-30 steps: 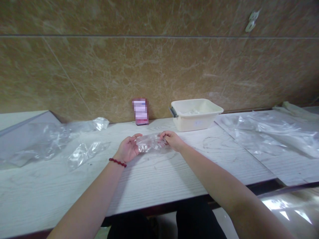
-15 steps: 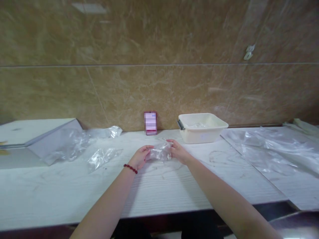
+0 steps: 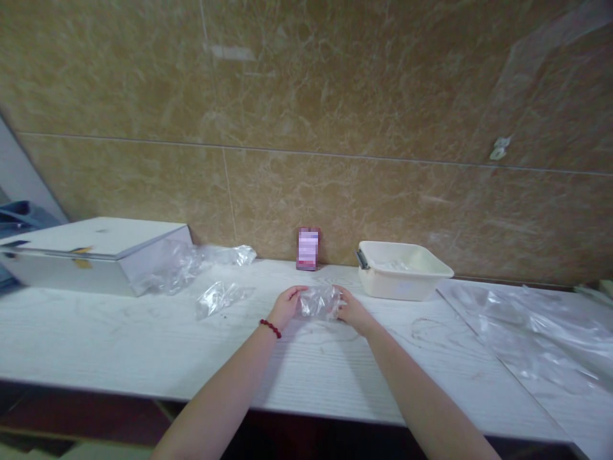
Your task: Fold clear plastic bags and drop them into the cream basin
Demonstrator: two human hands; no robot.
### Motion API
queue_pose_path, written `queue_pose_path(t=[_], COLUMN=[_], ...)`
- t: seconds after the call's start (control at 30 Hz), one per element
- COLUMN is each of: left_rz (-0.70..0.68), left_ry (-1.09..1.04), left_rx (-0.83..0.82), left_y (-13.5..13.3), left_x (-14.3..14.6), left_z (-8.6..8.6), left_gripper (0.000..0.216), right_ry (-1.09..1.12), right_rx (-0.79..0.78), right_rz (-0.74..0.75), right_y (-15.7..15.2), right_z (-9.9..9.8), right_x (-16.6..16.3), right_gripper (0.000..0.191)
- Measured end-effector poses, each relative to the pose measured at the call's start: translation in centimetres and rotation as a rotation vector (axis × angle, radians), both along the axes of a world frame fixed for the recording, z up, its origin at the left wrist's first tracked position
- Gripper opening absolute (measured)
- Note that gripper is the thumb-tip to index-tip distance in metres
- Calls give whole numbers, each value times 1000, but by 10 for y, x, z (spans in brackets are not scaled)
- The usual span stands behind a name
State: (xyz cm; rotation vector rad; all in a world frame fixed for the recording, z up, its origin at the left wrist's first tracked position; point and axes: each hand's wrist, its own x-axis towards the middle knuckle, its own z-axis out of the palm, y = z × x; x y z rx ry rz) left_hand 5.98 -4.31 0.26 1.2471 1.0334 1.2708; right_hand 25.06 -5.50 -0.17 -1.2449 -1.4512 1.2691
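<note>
Between my hands is a crinkled clear plastic bag (image 3: 318,303), held just over the white wood-grain table (image 3: 325,370). My left hand (image 3: 286,308), with a red beaded bracelet at the wrist, grips the bag's left end. The right end is pinched by my right hand (image 3: 353,310). Whether anything lies inside the bag I cannot tell. Behind it a phone (image 3: 307,249) with a blurred screen leans on the wall. To the right stands a cream plastic tub (image 3: 407,287) with a grey handle and some clear plastic inside.
At the left is a white box (image 3: 76,275), with clear plastic bags (image 3: 175,265) against its side. Another crumpled clear bag (image 3: 221,298) lies left of my hands. Large clear plastic sheets (image 3: 536,332) spread over the table's right end. A marbled tile wall (image 3: 335,96) closes the back.
My view has turned left and tilted slightly, so everything sits further right and more of the white box shows. Both hands keep hold of the bag, which is spread a little differently.
</note>
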Motion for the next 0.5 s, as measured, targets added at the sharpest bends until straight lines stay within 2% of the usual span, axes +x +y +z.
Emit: queue_pose_path(t=[0.13,0.3,0.5], left_rz=[48,28,28], left_ry=[91,190,257], left_rx=[154,297,317], left_y=[-1,-4,-7], left_x=[-1,0,3], left_z=[2,6,8], left_gripper=[21,21,17], right_ry=[-57,-6,2], right_rx=[13,23,48], right_rz=[-38,-29,-22], right_y=[2,-1,3], right_z=[-1,4,2], right_x=[2,1,6], right_gripper=[72,78,77])
